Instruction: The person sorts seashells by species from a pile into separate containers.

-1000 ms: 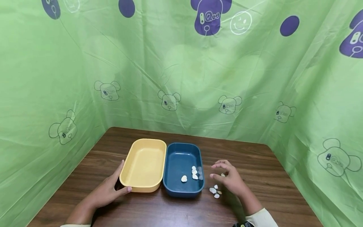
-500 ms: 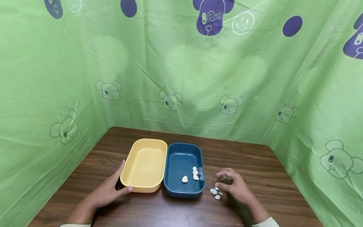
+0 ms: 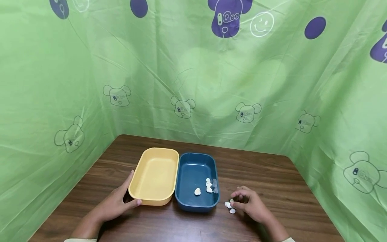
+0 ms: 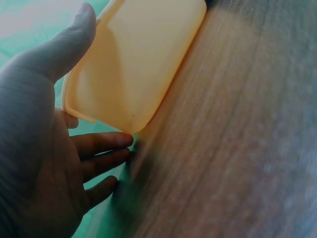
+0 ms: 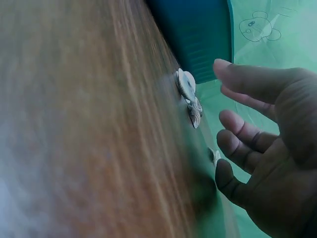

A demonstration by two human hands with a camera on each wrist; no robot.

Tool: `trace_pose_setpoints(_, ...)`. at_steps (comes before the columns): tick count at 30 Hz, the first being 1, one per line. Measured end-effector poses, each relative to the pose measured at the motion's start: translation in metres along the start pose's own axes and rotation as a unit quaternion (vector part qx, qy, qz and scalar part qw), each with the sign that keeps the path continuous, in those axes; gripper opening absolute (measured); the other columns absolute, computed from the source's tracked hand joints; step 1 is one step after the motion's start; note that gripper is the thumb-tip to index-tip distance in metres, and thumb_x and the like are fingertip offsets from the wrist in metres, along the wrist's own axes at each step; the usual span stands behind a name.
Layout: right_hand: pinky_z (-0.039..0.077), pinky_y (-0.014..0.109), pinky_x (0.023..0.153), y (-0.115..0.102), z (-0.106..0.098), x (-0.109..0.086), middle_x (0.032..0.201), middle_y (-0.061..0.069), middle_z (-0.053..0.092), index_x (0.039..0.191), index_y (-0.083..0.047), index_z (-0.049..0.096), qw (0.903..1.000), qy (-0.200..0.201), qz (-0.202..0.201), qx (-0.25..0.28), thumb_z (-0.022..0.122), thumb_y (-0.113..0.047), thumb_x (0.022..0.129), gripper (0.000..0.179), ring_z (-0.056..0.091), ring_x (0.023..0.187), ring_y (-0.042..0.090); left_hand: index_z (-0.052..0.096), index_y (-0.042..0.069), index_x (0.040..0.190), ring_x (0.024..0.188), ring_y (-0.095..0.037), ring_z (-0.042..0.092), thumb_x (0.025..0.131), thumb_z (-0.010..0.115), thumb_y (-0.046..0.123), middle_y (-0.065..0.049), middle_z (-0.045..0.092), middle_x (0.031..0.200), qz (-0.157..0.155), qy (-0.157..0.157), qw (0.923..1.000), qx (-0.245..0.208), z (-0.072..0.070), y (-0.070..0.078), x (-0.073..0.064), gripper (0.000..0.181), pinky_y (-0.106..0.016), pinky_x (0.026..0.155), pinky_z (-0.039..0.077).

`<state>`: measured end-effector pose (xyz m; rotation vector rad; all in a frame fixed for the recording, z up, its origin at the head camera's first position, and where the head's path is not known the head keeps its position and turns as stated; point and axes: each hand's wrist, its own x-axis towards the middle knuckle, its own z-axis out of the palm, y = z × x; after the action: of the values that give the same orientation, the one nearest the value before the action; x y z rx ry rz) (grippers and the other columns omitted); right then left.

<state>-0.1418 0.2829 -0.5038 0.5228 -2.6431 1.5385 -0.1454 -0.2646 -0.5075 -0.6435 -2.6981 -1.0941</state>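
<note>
My left hand (image 3: 113, 203) rests against the near left corner of a yellow tray (image 3: 154, 178), thumb along the front wall and fingers along the side. In the left wrist view, several fingers of that hand are spread beside the tray's corner. Over a small group of pale shells (image 3: 232, 211) on the table hovers my right hand (image 3: 252, 205), its fingers loosely bent. In the right wrist view its thumb and fingertips stand apart, near the shells (image 5: 186, 85), with nothing visible between them. Part of the group is hidden behind the fingers in the head view.
A blue tray (image 3: 193, 171) stands directly right of the yellow one, holding a lone white shell (image 3: 197, 191) and a short row of white shells (image 3: 208, 185) by its right wall. Wooden table (image 3: 257, 164) surrounds both; a green printed curtain (image 3: 205, 77) encloses the back and sides.
My right hand has moved toward me, from beside the farther shell down to the nearer group, its fingers drawing closer together. The left hand stays on the yellow tray.
</note>
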Motion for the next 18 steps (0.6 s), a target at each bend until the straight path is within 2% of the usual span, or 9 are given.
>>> trace_pose_setpoints(6,0.049,0.022,0.073,0.001,0.003,0.001,0.104,0.011,0.063,0.105,-0.005,0.082,0.9998,0.005,-0.002,-0.019,0.092,-0.01,0.085,0.022,0.059,0.087,0.017,0.005,0.011,0.177,0.148,-0.051,0.05,0.094,0.087,0.04,-0.032,0.039,0.171,-0.002,0.0,1.0,0.008,-0.002,0.002,-0.001,0.12,-0.022,0.116,0.04)
trace_pose_setpoints(9,0.051,0.023,0.072,0.001,0.004,0.002,0.102,0.012,0.062,0.103,-0.004,0.082,0.9995,0.015,-0.012,-0.026,0.093,-0.008,0.084,0.023,0.06,0.084,0.02,0.005,0.011,0.177,0.149,-0.051,0.048,0.094,0.086,0.041,-0.032,0.039,0.171,-0.007,-0.001,1.0,0.006,-0.002,0.003,-0.002,0.12,-0.018,0.116,0.037)
trace_pose_setpoints(13,0.049,0.024,0.07,0.003,0.007,0.002,0.099,0.01,0.06,0.099,-0.009,0.083,0.9984,0.022,-0.024,-0.046,0.095,-0.009,0.082,0.021,0.057,0.083,0.016,0.005,0.011,0.177,0.15,-0.051,0.048,0.095,0.086,0.042,-0.032,0.038,0.172,-0.008,-0.002,1.0,-0.001,0.0,0.0,-0.003,0.119,-0.01,0.115,0.031)
trace_pose_setpoints(15,0.048,0.025,0.069,0.003,0.009,0.001,0.098,0.009,0.059,0.096,-0.013,0.083,0.9977,0.023,-0.029,-0.057,0.096,-0.011,0.081,0.02,0.054,0.083,0.014,0.005,0.01,0.177,0.149,-0.051,0.049,0.094,0.086,0.04,-0.033,0.038,0.171,-0.001,0.0,1.0,-0.002,0.001,-0.004,-0.002,0.119,-0.02,0.118,0.038)
trace_pose_setpoints(16,0.047,0.026,0.069,0.003,0.01,0.001,0.098,0.008,0.058,0.095,-0.015,0.083,0.9974,0.023,-0.029,-0.062,0.097,-0.012,0.08,0.02,0.053,0.083,0.014,0.006,0.011,0.177,0.151,-0.044,0.049,0.094,0.086,0.04,-0.028,0.038,0.173,0.012,0.008,0.9999,0.003,0.006,-0.014,-0.001,0.119,-0.019,0.119,0.037)
trace_pose_setpoints(18,0.045,0.026,0.07,0.001,0.012,0.001,0.097,0.007,0.056,0.092,-0.017,0.082,0.9969,0.021,-0.022,-0.072,0.098,-0.014,0.08,0.02,0.05,0.083,0.013,0.006,0.009,0.177,0.151,-0.044,0.051,0.094,0.087,0.039,-0.028,0.038,0.173,0.014,0.008,0.9998,0.007,0.006,-0.016,-0.001,0.12,-0.035,0.12,0.044)
